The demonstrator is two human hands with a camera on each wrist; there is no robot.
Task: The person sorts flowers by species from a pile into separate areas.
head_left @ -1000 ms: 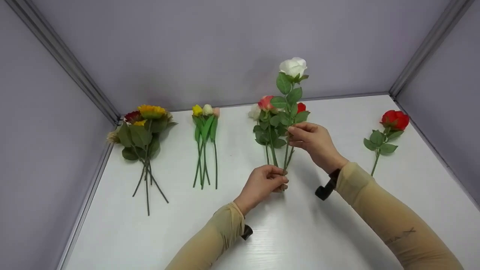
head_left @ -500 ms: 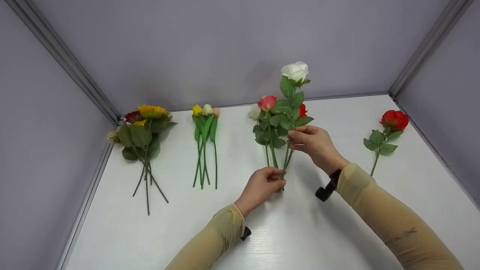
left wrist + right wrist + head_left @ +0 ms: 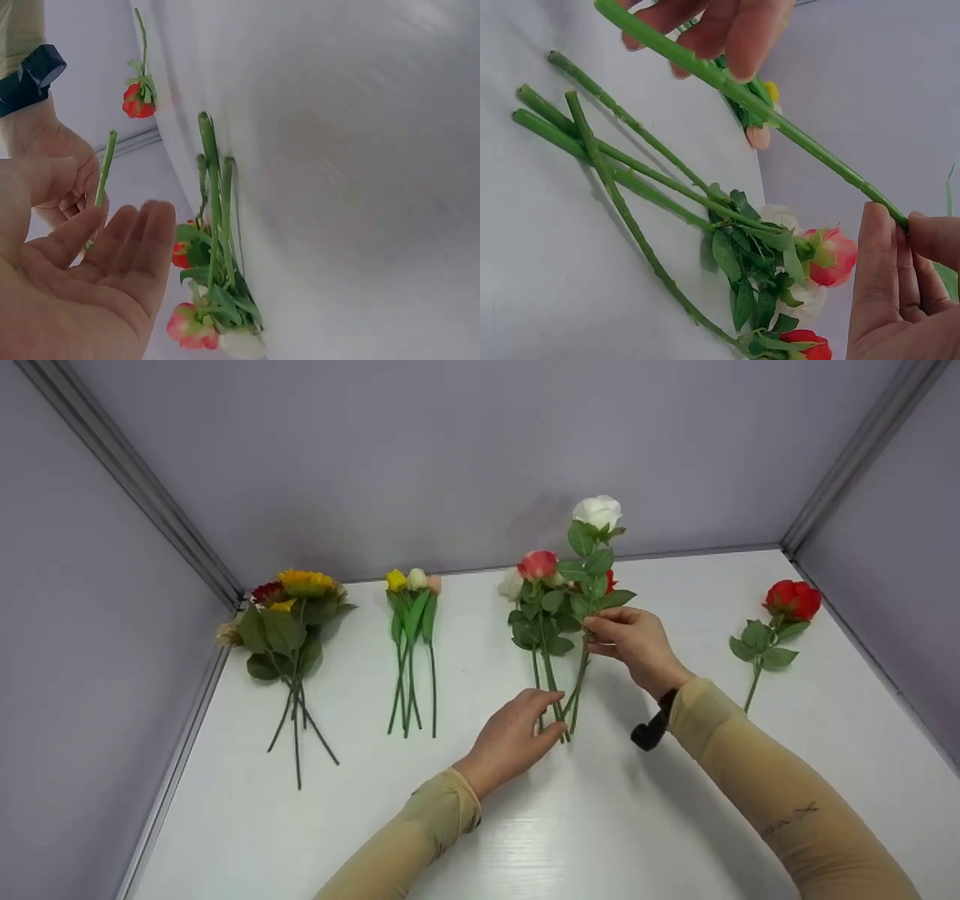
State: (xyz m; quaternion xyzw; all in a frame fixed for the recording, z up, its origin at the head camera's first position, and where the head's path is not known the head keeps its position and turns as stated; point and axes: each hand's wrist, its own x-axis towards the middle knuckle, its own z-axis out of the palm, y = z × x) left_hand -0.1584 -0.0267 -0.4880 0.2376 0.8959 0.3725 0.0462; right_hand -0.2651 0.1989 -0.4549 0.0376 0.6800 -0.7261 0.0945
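Note:
My right hand (image 3: 634,645) pinches the stem of a white rose (image 3: 598,512) between thumb and fingertips, holding it above the table. In the right wrist view the bare green stem (image 3: 810,142) slants up from those fingers. My left hand (image 3: 510,739) is spread near the stem's lower end; its thumb and fingers stand apart, and the left wrist view shows the palm without anything in it. Behind the held rose lies a group of roses on the table: a pink rose (image 3: 538,565), a red rose (image 3: 181,255) and white ones, partly hidden by leaves.
A single red rose (image 3: 793,600) lies at the right of the white table (image 3: 660,825). Several tulips (image 3: 412,615) lie left of the rose group. Farther left is a bunch with sunflowers (image 3: 306,583). Grey panels (image 3: 480,450) enclose the back and sides.
The left hand has let go of the stem's lower end and opened, drawing slightly left. The white rose in the right hand has come down and a little to the right.

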